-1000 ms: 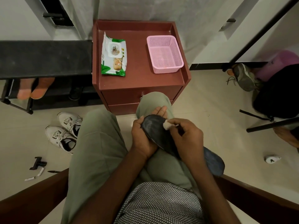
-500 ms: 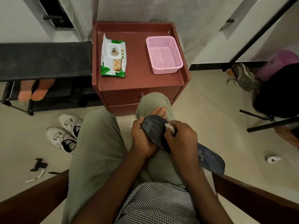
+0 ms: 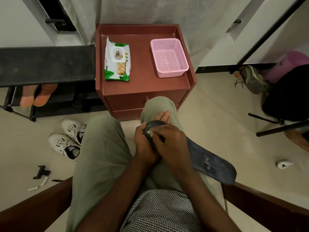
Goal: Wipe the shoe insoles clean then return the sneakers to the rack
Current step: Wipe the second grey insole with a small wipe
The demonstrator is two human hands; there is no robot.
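A dark blue insole [image 3: 210, 162] lies across my right thigh, heel end sticking out to the right. My left hand [image 3: 147, 139] holds its toe end from underneath, fingers spread under it and thumb on the edge. My right hand [image 3: 170, 143] presses a small white wipe [image 3: 149, 132] onto the toe part, its fingers curled round it. The pair of white sneakers [image 3: 68, 139] stands on the floor at my left. The black shoe rack [image 3: 43, 64] runs along the left wall with orange-soled footwear on a lower shelf.
A red-brown bedside cabinet [image 3: 143, 84] stands in front of my knees, carrying a pack of wet wipes [image 3: 117, 60] and a pink basket [image 3: 168, 57]. Small black and white bits lie on the floor at lower left. A tripod, bag and shoe sit at right.
My right hand has slid the wipe along the insole toward the toe tip, uncovering more of the heel end. The left hand keeps its hold.
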